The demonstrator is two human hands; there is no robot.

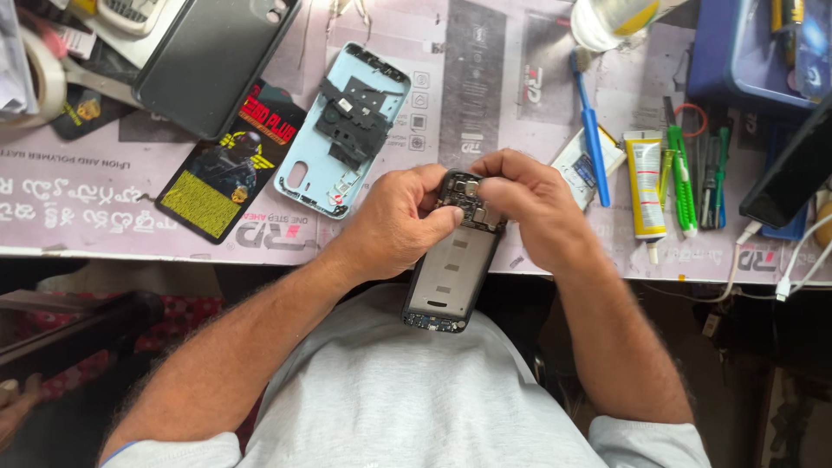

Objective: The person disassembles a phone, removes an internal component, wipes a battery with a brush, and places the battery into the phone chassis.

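Hands grasp our opened phone near the tabletop, fingertips pinching its upper board; careful prying seems next.

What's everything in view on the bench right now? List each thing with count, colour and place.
opened phone: 1, dark frame with grey inner plate, held over the table edge at centre
back cover: 1, light blue with black parts on it, on the table left of centre
phone case: 1, dark grey, top left
printed card: 1, black, red and yellow, left of the back cover
tape roll: 1, beige, far left
brush: 1, blue, right of centre
glue tube: 1, yellow and white, right
screwdrivers: several, green and blue, right of the tube
tray: 1, blue, top right
cable: 1, white, far right
left hand: holds the phone's upper left side
right hand: fingertips at the phone's top end
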